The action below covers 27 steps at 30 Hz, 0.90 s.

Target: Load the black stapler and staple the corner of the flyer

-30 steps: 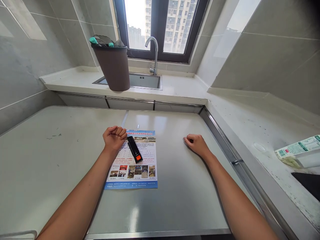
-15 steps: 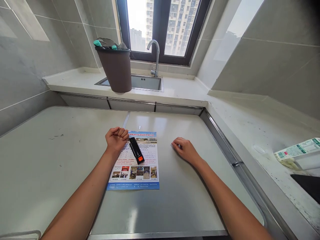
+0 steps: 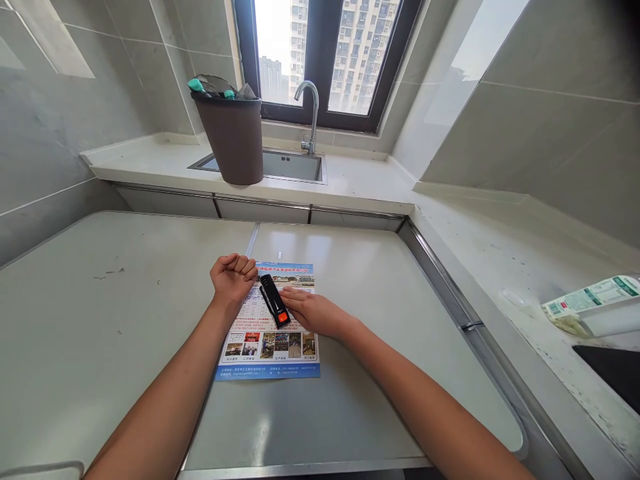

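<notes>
A small black oblong plastic device with an orange button at its near end (image 3: 275, 301) is laid flat and slantwise on the upper half of a printed paper flyer. The rectangular paper flyer with blue borders, red lettering and a row of small photographs (image 3: 270, 333) is spread flat on the grey-white countertop, its long edges running away from the viewer, its upper left corner covered.
</notes>
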Motion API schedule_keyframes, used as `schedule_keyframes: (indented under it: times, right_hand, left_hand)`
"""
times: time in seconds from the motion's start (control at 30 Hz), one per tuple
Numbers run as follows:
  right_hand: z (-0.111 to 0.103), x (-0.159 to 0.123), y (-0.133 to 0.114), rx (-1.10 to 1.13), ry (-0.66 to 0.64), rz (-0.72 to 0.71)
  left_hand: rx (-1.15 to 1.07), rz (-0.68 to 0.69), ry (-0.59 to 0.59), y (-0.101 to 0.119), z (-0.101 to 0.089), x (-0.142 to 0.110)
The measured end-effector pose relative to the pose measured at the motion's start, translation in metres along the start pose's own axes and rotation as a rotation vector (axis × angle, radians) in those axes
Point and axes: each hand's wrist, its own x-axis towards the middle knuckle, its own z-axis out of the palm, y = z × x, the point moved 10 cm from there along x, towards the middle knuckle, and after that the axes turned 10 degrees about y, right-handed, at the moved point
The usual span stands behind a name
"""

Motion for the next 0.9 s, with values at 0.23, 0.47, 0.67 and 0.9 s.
schedule_keyframes:
  times: [0.23,0.47,0.67,0.9]
  right_hand:
    - [-0.014,-0.034,0.021,-0.038,-0.013,0.041]
    - [-0.075,-0.092,0.041,0.093,0.001,0.116]
    - [-0.102,-0.096,0.059,0.329,0.003,0.188]
    - [-0.113,-0.091,0.076,0.148,0.424,0.316]
  left_hand:
    - [0.072,-0.011,-0.021,-0.004,0.005,-0.003]
    - [0.523,-0.018,-0.208,-0.032,0.021,-0.01]
    - [1.203,0.077,-0.457,-0.077,0.029,-0.026]
    - [2.067,0.475,-0.809,-0.122,0.044,-0.055]
